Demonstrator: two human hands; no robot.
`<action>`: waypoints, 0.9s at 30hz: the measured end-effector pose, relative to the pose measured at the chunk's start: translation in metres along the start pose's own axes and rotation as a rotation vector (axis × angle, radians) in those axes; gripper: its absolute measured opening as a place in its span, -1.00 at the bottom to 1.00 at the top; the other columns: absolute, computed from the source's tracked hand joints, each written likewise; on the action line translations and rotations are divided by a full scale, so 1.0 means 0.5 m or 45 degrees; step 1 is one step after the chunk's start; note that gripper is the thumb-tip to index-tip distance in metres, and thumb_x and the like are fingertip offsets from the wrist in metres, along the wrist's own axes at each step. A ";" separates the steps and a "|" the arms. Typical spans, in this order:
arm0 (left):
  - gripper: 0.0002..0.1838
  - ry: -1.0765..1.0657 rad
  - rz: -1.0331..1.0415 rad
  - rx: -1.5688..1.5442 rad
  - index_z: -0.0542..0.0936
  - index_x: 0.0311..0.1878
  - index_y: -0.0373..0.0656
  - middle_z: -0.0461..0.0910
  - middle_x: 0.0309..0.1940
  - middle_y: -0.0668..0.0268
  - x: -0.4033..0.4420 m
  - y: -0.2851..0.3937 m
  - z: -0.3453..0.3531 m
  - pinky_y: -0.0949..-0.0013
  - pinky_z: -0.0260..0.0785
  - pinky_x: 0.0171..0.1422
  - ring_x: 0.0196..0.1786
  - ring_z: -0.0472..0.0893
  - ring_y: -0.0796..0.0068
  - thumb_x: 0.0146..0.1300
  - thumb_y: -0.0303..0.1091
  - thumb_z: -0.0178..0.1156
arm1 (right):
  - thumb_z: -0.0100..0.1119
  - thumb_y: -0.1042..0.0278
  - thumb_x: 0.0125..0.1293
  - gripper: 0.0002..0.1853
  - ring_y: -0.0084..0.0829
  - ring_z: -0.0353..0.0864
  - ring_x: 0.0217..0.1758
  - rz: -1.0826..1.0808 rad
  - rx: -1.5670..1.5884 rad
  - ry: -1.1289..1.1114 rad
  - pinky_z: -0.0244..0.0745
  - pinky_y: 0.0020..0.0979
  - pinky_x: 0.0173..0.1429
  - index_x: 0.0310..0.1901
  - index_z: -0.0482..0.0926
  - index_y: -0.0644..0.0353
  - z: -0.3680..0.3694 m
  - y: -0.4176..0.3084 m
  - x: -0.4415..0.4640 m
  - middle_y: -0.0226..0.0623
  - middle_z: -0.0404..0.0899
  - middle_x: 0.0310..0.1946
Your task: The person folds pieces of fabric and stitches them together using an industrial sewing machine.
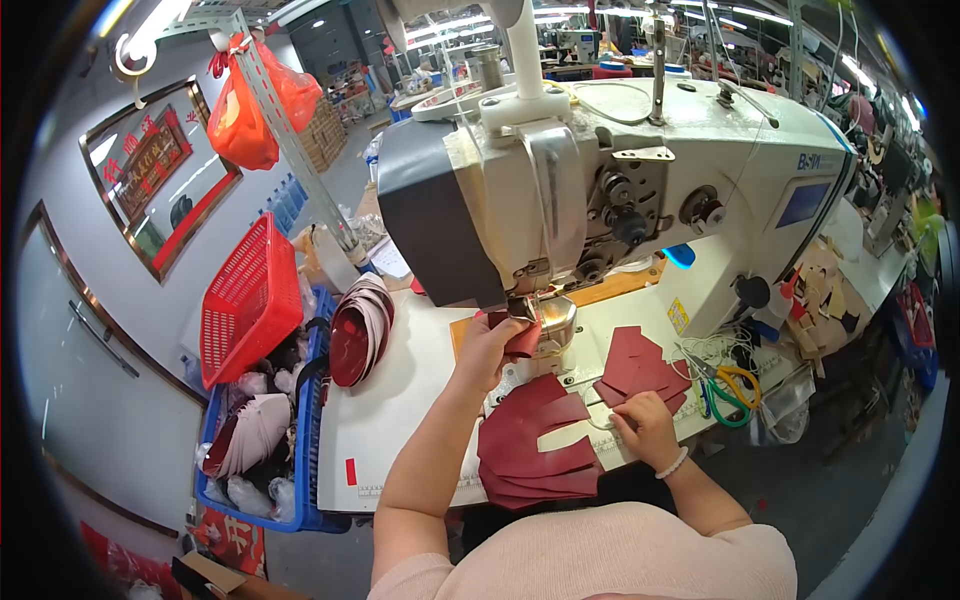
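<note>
Under the head of a large white sewing machine (640, 140), my left hand (485, 352) pinches a small dark red piece (524, 340) close to the needle area. My right hand (645, 430) is at the lower edge of a stack of dark red cut pieces (637, 368), its fingers curled; whether they grip a piece is too small to tell. A larger pile of dark red pieces (535, 440) lies on the white table between my hands, near its front edge.
Green and yellow-handled scissors (735, 392) lie right of the stack. A round bundle of red pieces (362, 330) stands on the table's left. Beyond it are a blue crate (312, 440) and a tilted red basket (250, 305). Leather scraps (825, 295) lie at the right.
</note>
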State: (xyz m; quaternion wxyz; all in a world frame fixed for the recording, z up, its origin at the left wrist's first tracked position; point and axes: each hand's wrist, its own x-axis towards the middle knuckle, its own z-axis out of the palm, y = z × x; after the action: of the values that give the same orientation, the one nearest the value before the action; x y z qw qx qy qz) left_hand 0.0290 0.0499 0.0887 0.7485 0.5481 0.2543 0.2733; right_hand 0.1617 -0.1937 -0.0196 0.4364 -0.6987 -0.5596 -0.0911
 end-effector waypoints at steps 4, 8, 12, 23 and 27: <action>-0.81 -0.044 0.004 0.003 0.60 -0.17 -0.22 0.60 -0.41 0.35 0.013 -0.004 -0.010 0.55 0.32 -0.56 -0.49 0.55 0.64 0.19 -0.35 0.24 | 0.36 0.48 0.04 -0.88 -0.22 0.54 -0.26 0.001 0.003 0.023 0.46 -0.28 -0.12 -0.37 0.61 0.22 0.003 0.002 -0.004 -0.26 0.58 -0.43; -0.84 -0.056 0.045 0.083 0.59 -0.22 -0.22 0.58 -0.45 0.36 0.006 -0.002 -0.007 0.56 0.28 -0.58 -0.53 0.51 0.66 0.19 -0.35 0.23 | 0.36 0.47 0.04 -0.88 -0.22 0.54 -0.26 0.000 0.004 0.009 0.46 -0.27 -0.12 -0.37 0.61 0.22 0.000 0.000 -0.003 -0.26 0.58 -0.43; -0.86 -0.047 0.048 0.054 0.58 -0.24 -0.22 0.57 -0.47 0.36 0.007 -0.006 -0.008 0.54 0.25 -0.58 -0.55 0.48 0.65 0.20 -0.36 0.22 | 0.35 0.47 0.05 -0.88 -0.22 0.54 -0.25 -0.001 -0.007 0.010 0.45 -0.27 -0.11 -0.36 0.61 0.23 0.002 -0.001 -0.004 -0.25 0.58 -0.42; -0.79 0.131 0.024 -0.070 0.52 -0.12 -0.21 0.65 -0.33 0.21 0.042 -0.035 -0.010 0.54 0.23 -0.57 -0.53 0.52 0.58 0.31 -0.28 0.11 | 0.34 0.45 0.07 -0.89 -0.21 0.54 -0.25 -0.010 -0.024 0.004 0.45 -0.27 -0.11 -0.36 0.61 0.23 0.002 -0.002 -0.008 -0.25 0.57 -0.42; -0.74 -0.035 0.113 -0.559 0.53 -0.08 -0.19 0.66 -0.22 0.20 0.016 -0.046 -0.016 0.55 0.32 -0.45 -0.37 0.60 0.49 0.37 -0.20 0.04 | 0.34 0.47 0.06 -0.89 -0.19 0.54 -0.27 0.003 0.048 0.058 0.46 -0.27 -0.12 -0.36 0.61 0.22 -0.001 -0.005 0.002 -0.25 0.58 -0.42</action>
State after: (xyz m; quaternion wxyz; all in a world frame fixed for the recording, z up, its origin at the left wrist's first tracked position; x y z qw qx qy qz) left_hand 0.0323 0.0550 0.0641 0.8405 0.3863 0.1542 0.3472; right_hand 0.1599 -0.1937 -0.0173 0.4622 -0.6888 -0.5503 -0.0957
